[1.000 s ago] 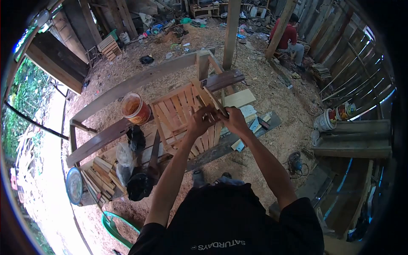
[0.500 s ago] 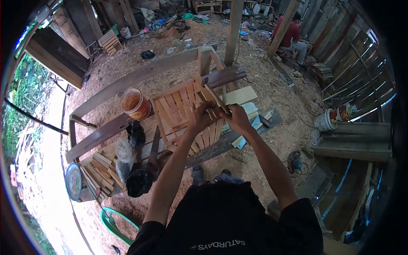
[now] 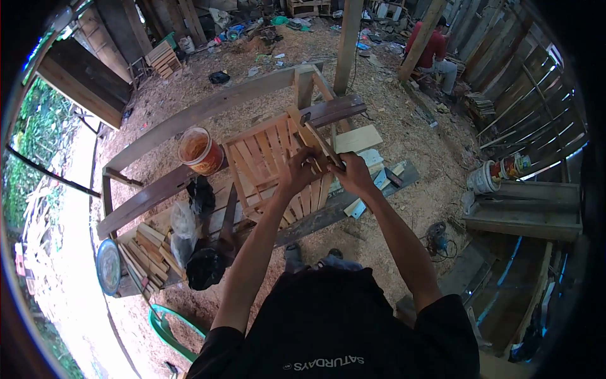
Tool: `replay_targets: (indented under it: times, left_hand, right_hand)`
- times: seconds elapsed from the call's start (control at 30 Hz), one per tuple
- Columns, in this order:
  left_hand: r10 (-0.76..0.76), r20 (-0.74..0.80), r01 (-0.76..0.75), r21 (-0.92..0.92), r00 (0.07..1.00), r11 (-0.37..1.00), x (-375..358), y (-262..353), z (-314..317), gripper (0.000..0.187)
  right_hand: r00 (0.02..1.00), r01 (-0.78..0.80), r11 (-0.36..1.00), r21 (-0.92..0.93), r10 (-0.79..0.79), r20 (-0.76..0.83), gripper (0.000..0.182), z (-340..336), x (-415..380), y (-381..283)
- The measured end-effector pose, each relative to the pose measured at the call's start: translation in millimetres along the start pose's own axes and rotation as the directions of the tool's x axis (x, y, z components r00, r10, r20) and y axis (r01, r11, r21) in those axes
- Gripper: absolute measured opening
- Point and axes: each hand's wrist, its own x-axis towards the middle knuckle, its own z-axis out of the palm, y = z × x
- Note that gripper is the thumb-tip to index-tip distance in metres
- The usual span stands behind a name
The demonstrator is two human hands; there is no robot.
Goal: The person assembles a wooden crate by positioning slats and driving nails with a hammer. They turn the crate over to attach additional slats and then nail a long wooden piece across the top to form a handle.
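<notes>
The slatted wooden frame [image 3: 276, 147] lies on the table [image 3: 408, 179], which seemingly bears its weight so it needs no holding, while above it the right hand [image 3: 353, 174] grips a thin wooden strip [image 3: 323, 144] and the left hand [image 3: 298, 172] curls close by, its hold unclear.
</notes>
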Motion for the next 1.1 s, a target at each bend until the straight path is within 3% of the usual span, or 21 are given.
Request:
replay_targets:
  times: [0.1, 0.2, 0.3, 0.4, 0.5, 0.67, 0.77, 0.97, 1.07, 1.1]
  left_hand:
    - [0.042, -0.067, -0.031, 0.155, 0.997, 0.987, 0.2, 11.5, -0.9, 0.036]
    - [0.022, -0.018, -0.019, 0.151, 1.000, 0.988, -2.7, 34.0, -6.0, 0.029]
    - [-0.086, 0.159, 0.062, 0.149, 0.984, 0.987, -1.0, 42.1, -12.1, 0.024]
    - [-0.063, 0.136, 0.024, 0.269, 0.989, 0.963, -0.8, 31.9, -7.0, 0.023]
    - [0.014, 0.065, -0.028, 0.222, 0.998, 0.975, -3.3, 23.6, -2.7, 0.023]
    - [0.009, 0.088, -0.028, 0.209, 0.996, 0.977, -4.8, 19.1, -0.7, 0.027]
    - [-0.019, 0.106, 0.000, 0.180, 0.994, 0.984, -5.1, 26.2, -3.1, 0.027]
    - [-0.035, 0.074, 0.020, 0.188, 0.997, 0.982, -4.8, 27.4, 3.5, 0.021]
    - [0.008, 0.051, -0.024, 0.323, 0.999, 0.946, -7.0, 33.7, 3.9, 0.022]
    - [0.009, 0.046, -0.024, 0.333, 0.999, 0.943, -7.7, 33.0, 4.8, 0.022]
  right_hand:
    - [0.997, 0.057, 0.998, -0.035, -0.058, -0.045, 0.030, 0.9, -0.9, 1.1]
    - [0.989, 0.105, 0.993, -0.053, -0.110, -0.103, 0.028, 3.0, -3.6, -0.7]
    - [0.983, 0.133, 0.990, -0.043, -0.137, -0.126, 0.027, 4.8, -4.6, -1.1]
    - [0.983, 0.123, 0.992, -0.024, -0.125, -0.135, 0.026, 9.4, -3.6, 1.8]
    - [0.987, 0.105, 0.994, -0.008, -0.105, -0.124, 0.025, 6.0, -3.2, -0.2]
    - [0.983, 0.143, 0.987, -0.070, -0.150, -0.109, 0.020, -1.4, -5.8, -9.0]
    - [0.957, 0.212, 0.977, -0.025, -0.213, -0.195, 0.019, 4.3, -6.4, -4.2]
    - [0.998, -0.057, 0.983, 0.177, 0.051, 0.040, 0.028, -15.7, -2.3, -24.1]
    - [0.998, 0.041, 0.982, 0.184, -0.031, -0.057, 0.030, -11.1, -5.5, -17.9]
    - [0.999, 0.009, 0.984, 0.177, -0.003, -0.037, 0.029, -10.3, -4.7, -15.4]
